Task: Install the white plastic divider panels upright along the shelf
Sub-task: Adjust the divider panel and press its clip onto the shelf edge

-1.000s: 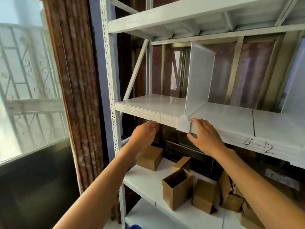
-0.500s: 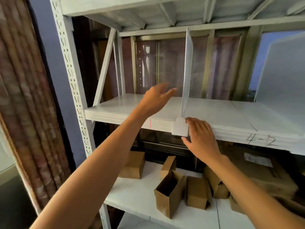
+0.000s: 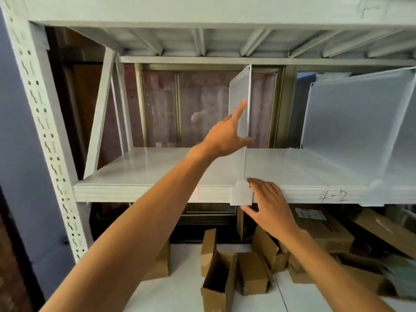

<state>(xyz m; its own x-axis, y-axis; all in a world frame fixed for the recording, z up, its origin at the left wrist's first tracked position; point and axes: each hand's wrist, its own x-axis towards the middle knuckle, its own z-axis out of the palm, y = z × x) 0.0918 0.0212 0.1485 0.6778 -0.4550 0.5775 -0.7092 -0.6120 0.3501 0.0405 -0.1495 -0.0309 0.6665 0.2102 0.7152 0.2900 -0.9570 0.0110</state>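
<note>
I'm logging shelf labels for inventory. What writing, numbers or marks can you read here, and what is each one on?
"4-2": handwritten on the front edge of the shelf, right of the right hand.
Scribble on the upper shelf edge, top right: too faint to read.
Printed label on a cardboard box below: too small and blurred to read.
Red line on the shelf's front edge: a mark, not text.

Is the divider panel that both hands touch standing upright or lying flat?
Upright: the divider panel stands on the shelf, left hand flat on its side, right hand at its front clip.
</note>
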